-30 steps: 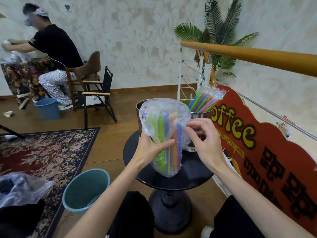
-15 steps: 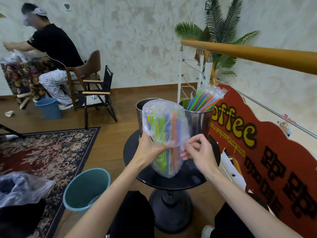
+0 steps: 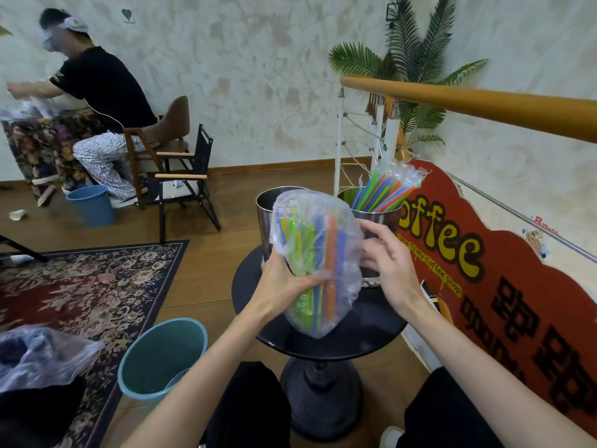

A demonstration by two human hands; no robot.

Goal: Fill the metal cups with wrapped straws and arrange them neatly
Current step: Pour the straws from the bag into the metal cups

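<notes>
**Straw Bag Held Over Round Tabletop**

Wooden flooring surrounds a black round tabletop (image 3: 365, 337) on a pedestal base, positioned directly ahead of the seated person's knees. Nearest the camera, a teal bin (image 3: 161, 357) stands on the floor at lower left, partly on a patterned rug (image 3: 80, 286), with a crumpled plastic bag (image 3: 42, 357) beside it.

Above the tabletop, the left hand (image 3: 284, 282) grips a clear bag of coloured straws (image 3: 318, 260) at mid-height; its fingers are curled round the bundle and clamped on it. The bag stands roughly upright, its lower end hanging just over the tabletop. The right hand (image 3: 387, 257) is at the bag's right side, fingers spread and loosely bent; whether they touch the plastic cannot be told.

Behind the bag, two metal cups stand on the tabletop. The left metal cup (image 3: 266, 205) is largely hidden by the bag. The right metal cup (image 3: 381, 218) holds wrapped straws (image 3: 384, 189) leaning to the right.

A red coffee sign (image 3: 484, 270) stands to the right, below a wooden handrail (image 3: 484, 105). Farther off, a folding chair (image 3: 187, 179), a blue bin (image 3: 92, 205) and another seated person (image 3: 97, 101) occupy the left background; a palm plant (image 3: 410, 66) stands by the far wall
</notes>
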